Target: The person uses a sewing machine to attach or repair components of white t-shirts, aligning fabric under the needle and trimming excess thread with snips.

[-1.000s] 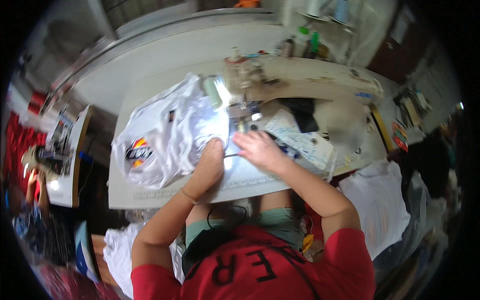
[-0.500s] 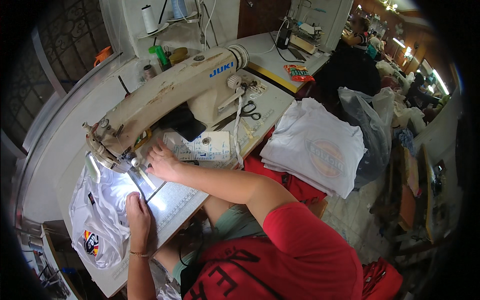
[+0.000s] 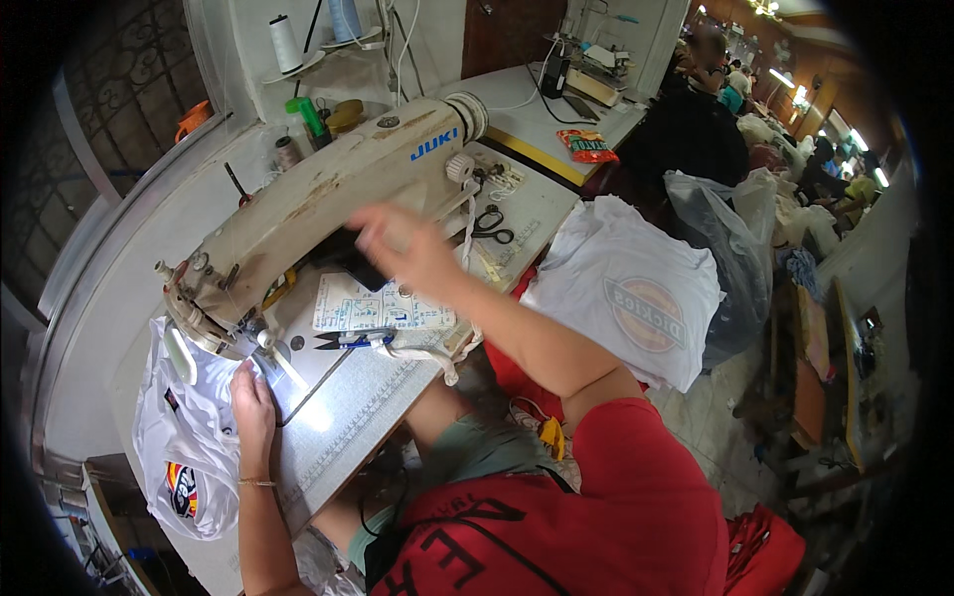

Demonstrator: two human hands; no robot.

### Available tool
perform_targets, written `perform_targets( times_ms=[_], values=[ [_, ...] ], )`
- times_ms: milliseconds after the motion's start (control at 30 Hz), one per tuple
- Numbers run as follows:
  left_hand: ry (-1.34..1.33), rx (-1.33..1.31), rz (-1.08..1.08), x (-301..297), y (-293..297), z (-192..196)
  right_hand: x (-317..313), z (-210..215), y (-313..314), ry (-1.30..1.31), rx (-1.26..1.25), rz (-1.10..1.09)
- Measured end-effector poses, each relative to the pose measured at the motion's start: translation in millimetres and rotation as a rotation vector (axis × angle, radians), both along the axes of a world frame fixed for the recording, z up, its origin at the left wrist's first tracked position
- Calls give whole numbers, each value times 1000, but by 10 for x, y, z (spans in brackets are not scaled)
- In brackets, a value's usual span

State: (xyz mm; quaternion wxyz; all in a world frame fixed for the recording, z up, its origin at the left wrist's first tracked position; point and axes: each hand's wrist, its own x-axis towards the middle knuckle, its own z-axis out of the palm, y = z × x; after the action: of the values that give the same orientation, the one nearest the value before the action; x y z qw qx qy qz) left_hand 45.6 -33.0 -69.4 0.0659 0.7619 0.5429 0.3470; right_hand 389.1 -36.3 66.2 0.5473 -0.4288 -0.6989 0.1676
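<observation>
My left hand (image 3: pixel 254 405) rests beside the sewing machine's needle area, its fingers close together at the edge of a white T-shirt (image 3: pixel 164 427) with a colourful print. The shirt lies bunched at the left of the table under the lamp's light. My right hand (image 3: pixel 405 250) is raised in front of the arm of the beige sewing machine (image 3: pixel 318 184), its fingers smeared by motion. Below it lie a dark phone (image 3: pixel 366 273), partly hidden, and a handwritten paper pad (image 3: pixel 348 303). Blue-handled thread snips (image 3: pixel 356 340) lie on the table beside a white fabric strip (image 3: pixel 422 355).
Black scissors (image 3: pixel 493 226) lie near the machine's right end. A pile of white shirts (image 3: pixel 626 288) sits to the right, beside a grey plastic bag (image 3: pixel 720 258). Thread spools (image 3: pixel 286 45) stand behind. A red snack packet (image 3: pixel 587 146) lies on the far table; another person is beyond.
My right hand has lifted from beside the needle and moved right and away. The thread snips and the strip's lower end now show on the table. My left hand has shifted slightly left and farther in.
</observation>
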Motion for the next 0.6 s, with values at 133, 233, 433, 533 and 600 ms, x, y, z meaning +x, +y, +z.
perform_targets(
  times_ms=[133,233,433,533,600],
  values=[
    [63,73,18,51,10,21,956,211,779,194,505,-570],
    [39,78,-15,163,-5,43,1639,85,1420,100,476,-933],
    [61,72,18,106,-61,90,1824,-61,1724,384,65,-684],
    [46,105,-7,115,-94,129,1839,-102,1716,465,68,-605],
    [38,93,-15,124,-88,132,1887,-27,1714,419,20,-601]
  ],
)
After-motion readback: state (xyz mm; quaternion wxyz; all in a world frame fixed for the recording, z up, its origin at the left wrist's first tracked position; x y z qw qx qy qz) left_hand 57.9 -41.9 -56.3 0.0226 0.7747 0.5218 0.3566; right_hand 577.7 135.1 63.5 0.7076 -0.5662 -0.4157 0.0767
